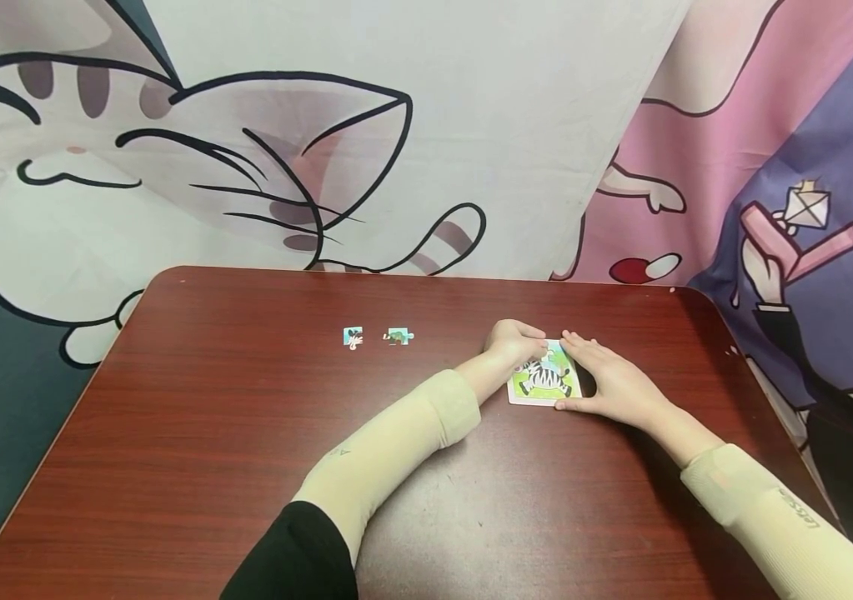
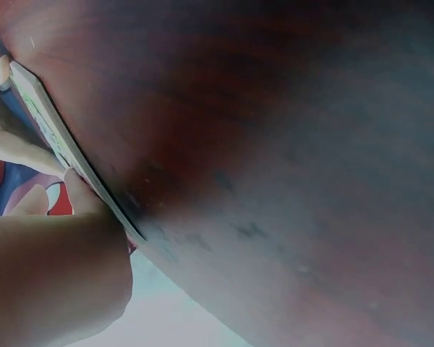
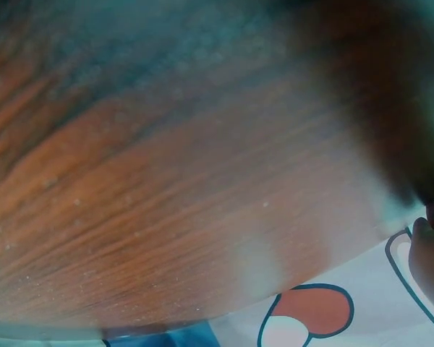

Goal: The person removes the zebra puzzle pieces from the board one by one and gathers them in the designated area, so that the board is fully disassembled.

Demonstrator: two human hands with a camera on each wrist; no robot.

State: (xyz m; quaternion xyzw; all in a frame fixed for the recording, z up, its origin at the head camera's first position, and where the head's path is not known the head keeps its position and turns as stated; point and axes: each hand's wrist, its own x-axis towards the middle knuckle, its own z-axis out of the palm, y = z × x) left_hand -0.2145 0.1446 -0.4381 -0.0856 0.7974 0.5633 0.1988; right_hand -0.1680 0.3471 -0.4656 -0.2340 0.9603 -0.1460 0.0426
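Note:
A small square zebra jigsaw puzzle (image 1: 546,385) with a pale border lies on the brown table, right of the middle. Over its upper left corner my left hand (image 1: 510,342) reaches, covering that part of the picture. In the left wrist view, the left thumb (image 2: 83,194) touches the puzzle's edge, apart from a raised finger. My right hand (image 1: 617,383) spans the puzzle's right side, fingers at the top corner and thumb at the bottom edge. To the left lie two loose jigsaw pieces, a blue-and-white one (image 1: 353,337) and a green-and-blue one (image 1: 399,336).
The brown table (image 1: 193,433) has a rounded far edge close behind the puzzle and the pieces. Beyond it hangs a cartoon-print cloth (image 1: 516,125). The right wrist view mostly shows blurred tabletop.

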